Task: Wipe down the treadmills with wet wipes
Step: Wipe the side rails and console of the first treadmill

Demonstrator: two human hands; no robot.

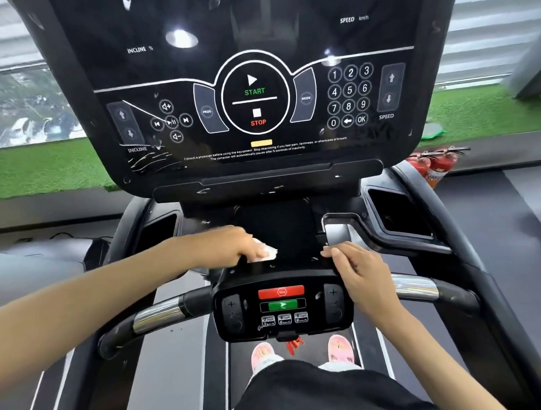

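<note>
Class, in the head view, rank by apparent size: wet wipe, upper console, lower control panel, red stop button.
1. upper console
2. lower control panel
3. red stop button and wet wipe look alike; the left hand hides part of the wipe.

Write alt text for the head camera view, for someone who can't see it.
A person's left hand holds a crumpled white wet wipe against the black ledge below the dark treadmill console; the right hand rests on the small black handlebar control panel.

Black treadmill [396,240], white wet wipe [266,254] on its centre ledge [282,232], two pink shoes [262,354] on its belt [314,352]
</note>
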